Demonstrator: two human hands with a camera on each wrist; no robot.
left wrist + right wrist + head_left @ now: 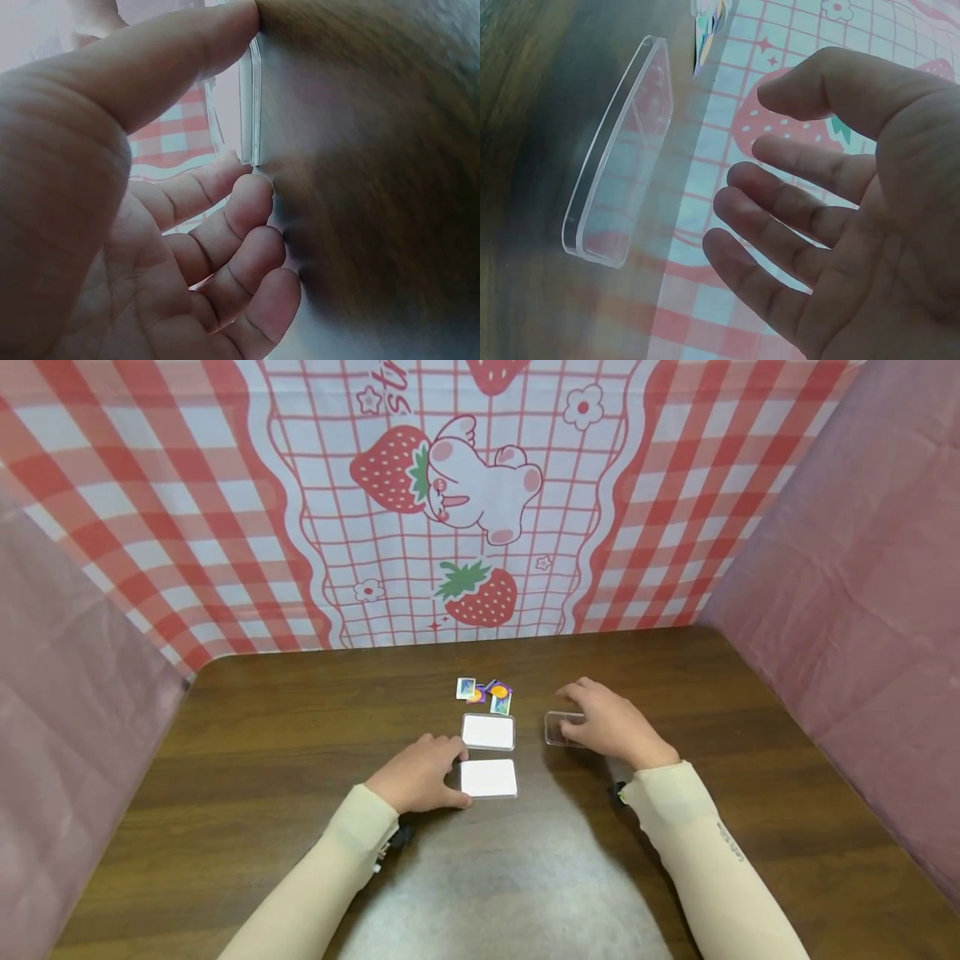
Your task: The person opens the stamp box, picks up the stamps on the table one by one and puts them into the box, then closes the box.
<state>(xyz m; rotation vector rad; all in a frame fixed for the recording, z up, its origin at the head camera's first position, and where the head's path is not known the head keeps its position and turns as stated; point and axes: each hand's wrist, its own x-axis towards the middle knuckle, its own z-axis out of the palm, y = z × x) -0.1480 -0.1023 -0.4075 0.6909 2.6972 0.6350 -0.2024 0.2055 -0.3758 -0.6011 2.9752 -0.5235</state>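
My left hand [422,772] spans the left end of a flat clear case with a white face [489,778]. Its thumb lies at the near corner and its index finger at the far one, pinching the edge. The left wrist view shows the case's thin side [251,112] between thumb and index fingertip. Over a transparent, see-through case [561,729] hovers my right hand [609,720], its fingers loosely bent. In the right wrist view that case [619,165] lies apart from the fingertips.
Another white-faced clear case [488,732] lies just beyond the first. Several small colourful picture pieces [499,692] lie loosely overlapped behind it. The brown wooden table [300,710] ends at a checked strawberry cloth [480,597]; pink cloth [847,577] hangs at the sides.
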